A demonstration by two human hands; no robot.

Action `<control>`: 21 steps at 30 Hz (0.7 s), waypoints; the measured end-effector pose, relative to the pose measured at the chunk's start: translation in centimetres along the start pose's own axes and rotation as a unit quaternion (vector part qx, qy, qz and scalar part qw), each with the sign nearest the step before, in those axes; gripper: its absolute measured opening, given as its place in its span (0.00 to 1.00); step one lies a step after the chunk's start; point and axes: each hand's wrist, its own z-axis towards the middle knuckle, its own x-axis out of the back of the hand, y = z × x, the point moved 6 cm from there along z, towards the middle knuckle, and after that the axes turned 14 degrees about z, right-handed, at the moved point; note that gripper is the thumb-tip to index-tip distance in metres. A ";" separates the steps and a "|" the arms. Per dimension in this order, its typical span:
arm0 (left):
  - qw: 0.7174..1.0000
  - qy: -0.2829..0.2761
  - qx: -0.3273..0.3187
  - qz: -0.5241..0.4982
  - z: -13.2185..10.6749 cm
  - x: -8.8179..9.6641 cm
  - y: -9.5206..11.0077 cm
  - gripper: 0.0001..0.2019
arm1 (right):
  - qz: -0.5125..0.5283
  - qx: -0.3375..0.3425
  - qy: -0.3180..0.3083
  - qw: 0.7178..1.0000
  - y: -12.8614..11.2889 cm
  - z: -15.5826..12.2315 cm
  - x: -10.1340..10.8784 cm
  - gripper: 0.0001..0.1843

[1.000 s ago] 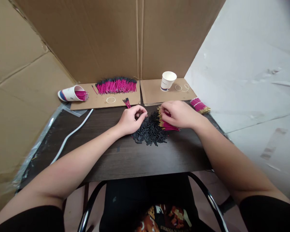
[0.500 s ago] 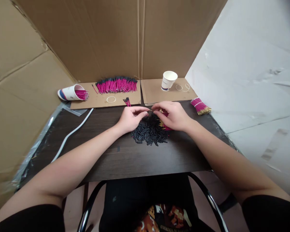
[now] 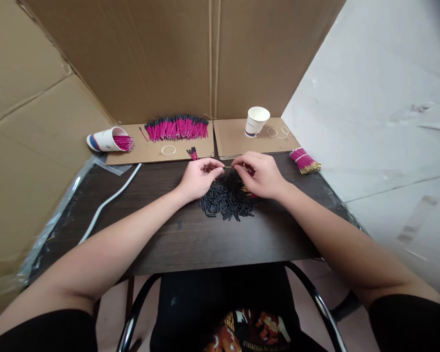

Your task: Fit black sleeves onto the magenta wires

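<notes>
Just above a pile of short black sleeves (image 3: pixel 225 201), my two hands meet fingertip to fingertip. My right hand (image 3: pixel 258 173) pinches a thin gold-tipped wire (image 3: pixel 228 166), whose gold part bridges the small gap to the left fingertips. My left hand (image 3: pixel 200 178) is closed in a pinch at the other end of that gold part; whatever else its fingers hold is hidden. Under my right hand lie more pink wires with gold ends (image 3: pixel 250 193), partly covered. A few pink wires with black ends (image 3: pixel 192 153) lie just beyond my left hand.
Cardboard (image 3: pixel 135 155) along the back bears a row of black-tipped pink wires (image 3: pixel 178 129), an upright paper cup (image 3: pixel 256 124) and rubber bands (image 3: pixel 168 150). A tipped cup (image 3: pixel 104 140) holds pink wires at left. A banded bundle (image 3: pixel 305 160) lies right; a white cable (image 3: pixel 110 200) crosses the left.
The fingertips of my hands have moved slightly apart, and more of the gold part shows between them. The things on the table look the same.
</notes>
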 end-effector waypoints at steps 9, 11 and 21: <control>1.000 -0.005 -0.010 0.001 -0.1 0.0 0.2 0.10 | 0.001 -0.004 -0.015 1.000 0.1 0.0 -0.1 0.09; 1.000 -0.007 -0.011 0.000 -0.1 0.0 0.3 0.09 | 0.000 -0.007 -0.019 1.000 0.1 0.0 -0.1 0.09; 0.999 -0.014 -0.027 0.017 -0.3 -0.1 0.7 0.09 | 0.019 -0.019 -0.015 1.000 0.5 -0.2 -0.3 0.07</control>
